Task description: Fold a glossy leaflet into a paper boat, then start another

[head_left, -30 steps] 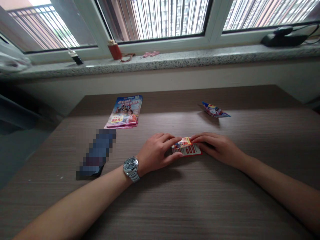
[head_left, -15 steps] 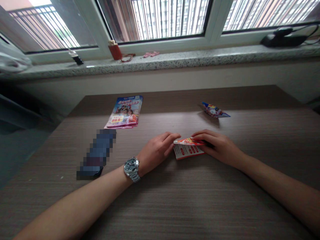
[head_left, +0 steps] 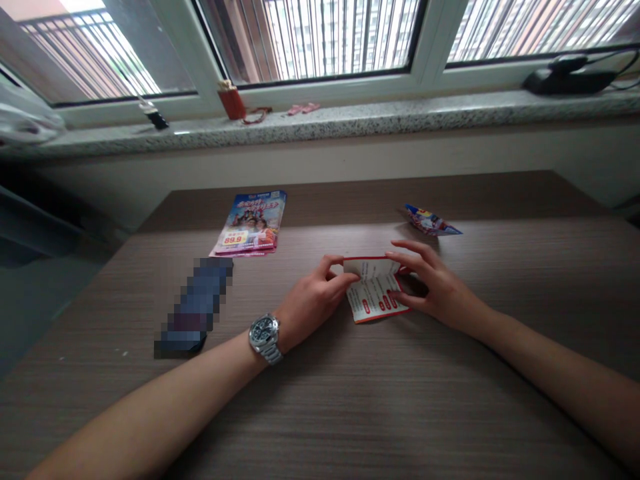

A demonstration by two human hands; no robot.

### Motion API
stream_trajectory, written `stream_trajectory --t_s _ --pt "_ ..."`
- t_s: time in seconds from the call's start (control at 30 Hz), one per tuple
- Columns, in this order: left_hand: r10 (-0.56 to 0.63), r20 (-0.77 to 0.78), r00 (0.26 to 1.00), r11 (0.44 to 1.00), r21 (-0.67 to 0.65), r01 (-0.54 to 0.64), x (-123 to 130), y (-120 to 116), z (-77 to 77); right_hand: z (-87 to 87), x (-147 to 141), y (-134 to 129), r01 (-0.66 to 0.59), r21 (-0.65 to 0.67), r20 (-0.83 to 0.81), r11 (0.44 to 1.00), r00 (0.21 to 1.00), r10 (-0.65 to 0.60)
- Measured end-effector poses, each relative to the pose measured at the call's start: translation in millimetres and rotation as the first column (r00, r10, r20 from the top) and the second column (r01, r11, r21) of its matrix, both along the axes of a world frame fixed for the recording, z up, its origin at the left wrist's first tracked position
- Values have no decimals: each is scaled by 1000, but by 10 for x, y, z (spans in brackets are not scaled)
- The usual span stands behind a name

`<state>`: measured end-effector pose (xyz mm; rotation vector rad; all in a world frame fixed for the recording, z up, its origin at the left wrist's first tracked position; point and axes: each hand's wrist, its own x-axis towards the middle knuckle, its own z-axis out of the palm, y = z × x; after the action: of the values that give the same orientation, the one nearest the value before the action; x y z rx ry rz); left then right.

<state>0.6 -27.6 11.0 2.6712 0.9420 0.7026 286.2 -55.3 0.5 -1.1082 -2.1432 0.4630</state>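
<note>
A red-edged white leaflet [head_left: 373, 293] with printed text lies unfolded on the table between my hands, a crease running across it and its upper part tilted up. My left hand [head_left: 320, 290], with a metal watch on the wrist, pinches its left edge, thumb on the printed face and index finger behind the top corner. At the right edge, my right hand [head_left: 435, 283] has its fingers spread; its thumb touches the page and a fingertip meets the top edge. Beyond it sits a folded blue, colourful paper piece [head_left: 431, 221].
A stack of colourful leaflets [head_left: 255, 220] lies at the back left of the wooden table [head_left: 320, 413]. Nearer stands a blurred-out dark phone-like object [head_left: 197, 307]. On the stone windowsill [head_left: 360, 120] are a red case [head_left: 231, 103] and a black device [head_left: 570, 79].
The leaflet has been folded open, its upper flap raised so the white printed inside shows. My right hand's fingers have lifted and spread; my left hand has moved little.
</note>
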Motion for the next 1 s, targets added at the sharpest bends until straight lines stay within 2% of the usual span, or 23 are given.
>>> stream_trajectory --t_s 0.2,0.3,0.37,0.63,0.73,0.9,1.0 --pt "51 -57 997 998 29 -49 7 3 -9 -2 -1 3 16 14 -7 1000 1000 -16" --pt "102 -129 986 994 61 -95 -6 -6 2 -25 9 19 40 83 19 996 999 -42" --pt "96 -170 981 994 62 -87 -13 -5 21 -41 16 29 43 115 44 992 998 -48" --pt "50 -181 982 998 54 -41 -11 13 61 -99 33 45 -89 81 155 993 985 76" --pt "-4 -156 988 999 48 12 -7 20 47 -122 43 47 -102 56 160 993 983 92" --pt "-206 -177 962 977 25 213 -12 32 37 -143 62 63 -103 37 147 994 984 96" --pt "-212 -218 953 976 5 218 -17 25 29 -128 59 64 -90 69 143 994 987 79"
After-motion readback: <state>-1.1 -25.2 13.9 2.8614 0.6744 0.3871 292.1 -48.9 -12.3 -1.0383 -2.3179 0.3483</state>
